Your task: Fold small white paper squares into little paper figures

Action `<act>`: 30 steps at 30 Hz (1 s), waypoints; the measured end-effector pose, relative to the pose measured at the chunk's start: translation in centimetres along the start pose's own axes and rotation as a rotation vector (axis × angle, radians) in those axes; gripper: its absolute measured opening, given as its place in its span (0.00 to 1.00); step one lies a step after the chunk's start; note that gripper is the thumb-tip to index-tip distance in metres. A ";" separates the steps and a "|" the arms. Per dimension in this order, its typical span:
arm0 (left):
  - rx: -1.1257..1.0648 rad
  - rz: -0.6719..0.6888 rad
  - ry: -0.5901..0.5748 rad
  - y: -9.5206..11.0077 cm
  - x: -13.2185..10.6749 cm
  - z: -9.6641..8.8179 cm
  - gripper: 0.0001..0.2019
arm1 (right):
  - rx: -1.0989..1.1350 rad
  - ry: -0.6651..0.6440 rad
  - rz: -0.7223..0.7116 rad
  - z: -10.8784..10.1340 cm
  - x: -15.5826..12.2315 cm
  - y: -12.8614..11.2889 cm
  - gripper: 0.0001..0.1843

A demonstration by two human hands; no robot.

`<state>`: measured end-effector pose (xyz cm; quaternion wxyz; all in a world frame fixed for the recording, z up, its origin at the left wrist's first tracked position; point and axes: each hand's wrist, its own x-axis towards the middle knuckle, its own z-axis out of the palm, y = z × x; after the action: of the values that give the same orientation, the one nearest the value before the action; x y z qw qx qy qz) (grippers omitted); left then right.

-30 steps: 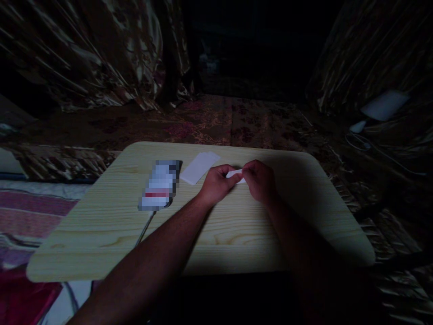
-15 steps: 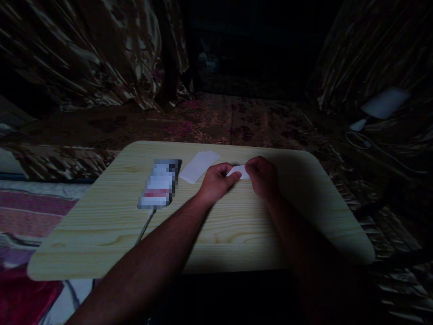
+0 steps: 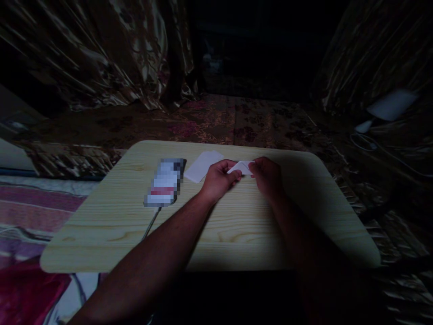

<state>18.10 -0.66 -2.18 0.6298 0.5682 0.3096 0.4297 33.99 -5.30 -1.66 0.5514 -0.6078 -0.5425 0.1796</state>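
Note:
A small folded piece of white paper (image 3: pixel 242 167) is held between my two hands above the table, with a slanting crease or edge on its face. My left hand (image 3: pixel 219 179) pinches its left end, thumb on top. My right hand (image 3: pixel 268 176) grips the right end between thumb and fingers. Just behind and left of my left hand lie several flat white paper sheets (image 3: pixel 202 166), loosely stacked on the wood-patterned table (image 3: pixel 237 225).
Left of the sheets lies a phone (image 3: pixel 165 183) with a blurred screen, and a cable (image 3: pixel 151 223) runs from it towards my left forearm. A white lamp (image 3: pixel 392 104) stands beyond the table at right. Patterned curtains (image 3: pixel 128 49) hang at the back.
The paper between my hands has changed shape: a slanting fold line now shows where it looked flat. My right thumb has shifted on its end. The view has moved slightly.

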 end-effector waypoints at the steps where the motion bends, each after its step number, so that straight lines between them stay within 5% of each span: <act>1: -0.022 0.003 0.009 0.0 0.0 0.0 0.14 | 0.004 -0.004 0.017 0.0 0.0 0.1 0.14; 9: -0.224 0.000 0.127 0.5 0.3 -0.4 0.14 | -0.058 -0.105 0.056 0.2 -0.1 -0.4 0.10; 19: -0.187 -0.009 0.195 0.6 0.4 -0.4 0.16 | -0.174 -0.061 -0.009 0.6 -0.5 -0.6 0.08; 25: -0.211 -0.046 0.142 0.5 0.5 -0.4 0.25 | 0.081 -0.029 0.061 0.6 -0.3 -0.4 0.10; 30: -0.154 -0.019 0.127 0.0 0.5 -0.4 0.16 | 0.318 -0.061 0.226 0.9 -0.3 -1.0 0.11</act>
<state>17.98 -0.06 -2.16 0.6549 0.4867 0.3201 0.4814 32.76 -5.31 -1.21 0.6001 -0.5642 -0.4521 0.3422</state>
